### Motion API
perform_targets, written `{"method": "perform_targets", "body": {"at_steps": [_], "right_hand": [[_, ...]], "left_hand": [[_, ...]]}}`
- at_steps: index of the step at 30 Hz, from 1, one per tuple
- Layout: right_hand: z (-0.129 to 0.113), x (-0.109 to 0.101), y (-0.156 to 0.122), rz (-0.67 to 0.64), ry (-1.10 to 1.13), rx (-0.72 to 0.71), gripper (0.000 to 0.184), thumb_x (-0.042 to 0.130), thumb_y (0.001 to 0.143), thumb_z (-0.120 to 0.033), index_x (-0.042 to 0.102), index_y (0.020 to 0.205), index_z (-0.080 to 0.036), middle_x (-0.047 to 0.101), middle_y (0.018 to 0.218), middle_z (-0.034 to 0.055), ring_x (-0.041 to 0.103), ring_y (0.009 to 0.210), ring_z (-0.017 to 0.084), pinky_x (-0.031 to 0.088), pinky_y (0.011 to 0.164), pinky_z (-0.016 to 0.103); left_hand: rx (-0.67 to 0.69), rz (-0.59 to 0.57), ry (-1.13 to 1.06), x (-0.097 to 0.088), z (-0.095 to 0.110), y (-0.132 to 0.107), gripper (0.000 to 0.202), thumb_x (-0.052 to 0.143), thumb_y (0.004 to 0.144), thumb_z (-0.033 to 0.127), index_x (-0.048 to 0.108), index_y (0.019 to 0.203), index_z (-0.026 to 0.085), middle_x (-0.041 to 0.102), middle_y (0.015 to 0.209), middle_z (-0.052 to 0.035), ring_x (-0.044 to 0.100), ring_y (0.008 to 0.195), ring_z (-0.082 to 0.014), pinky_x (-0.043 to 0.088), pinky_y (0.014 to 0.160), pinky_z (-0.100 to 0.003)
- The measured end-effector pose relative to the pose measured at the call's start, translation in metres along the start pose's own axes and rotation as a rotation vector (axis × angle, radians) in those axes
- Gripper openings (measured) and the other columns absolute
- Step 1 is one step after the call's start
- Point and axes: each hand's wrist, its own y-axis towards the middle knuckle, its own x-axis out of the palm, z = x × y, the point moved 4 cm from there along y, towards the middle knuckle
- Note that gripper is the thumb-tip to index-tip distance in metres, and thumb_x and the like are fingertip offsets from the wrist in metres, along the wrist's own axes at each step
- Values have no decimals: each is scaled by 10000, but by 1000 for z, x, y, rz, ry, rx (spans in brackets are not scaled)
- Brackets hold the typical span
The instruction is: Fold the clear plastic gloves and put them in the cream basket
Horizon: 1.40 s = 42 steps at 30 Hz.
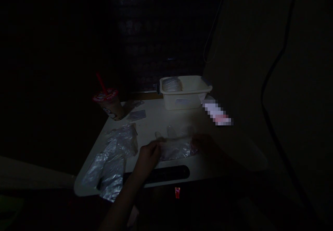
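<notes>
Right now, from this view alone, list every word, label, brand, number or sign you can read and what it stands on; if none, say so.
No text is readable.
Red cup lid: pale marks, too small and dark.
Label on the bin: too dim.
Pixelated patch beside it: blurred out.
Clear plastic between left hand and right hand: no legible lettering.

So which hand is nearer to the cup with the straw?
Left. The left hand, at one end of the clear plastic, is right of the cup and closer to the camera; the right hand, at the other end, is farther right.
</notes>
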Motion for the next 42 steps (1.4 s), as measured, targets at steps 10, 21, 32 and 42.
{"method": "perform_targets", "body": {"at_steps": [10,21,32,42], "right_hand": [[8,9,3,25,209,99,269,387,710,-308,459,492,-169,535,463,-3,529,450,110,387,467,217],[8,12,5,40,273,145,161,440,678,-237,463,532,-174,541,464,-16,538,445,111,409,444,213],[-15,-13,-8,380,-185,-85,327,324,781,-262,529,1006,-143,573,1029,101,535,926,195,421,802,345],[-26,42,5,163,-594,-454,484,313,802,-346,373,1192,-64,348,1266,159,274,1178,244,192,953,467]], "left_hand": [[13,147,82,-6,-4,0,282,357,762,253,498,976,134,639,823,-55,604,706,-150,456,607,-233],[407,-13,600,20,30,5,401,321,790,179,372,1175,77,423,1215,-154,380,1119,-231,335,897,-387],[264,-87,834,38,15,-1,535,236,828,364,296,1214,-1,282,1284,-214,223,1198,-280,166,943,-520],[253,-15,823,33,14,-4,557,249,810,414,338,1195,21,317,1269,-211,227,1194,-300,158,928,-539]]}}
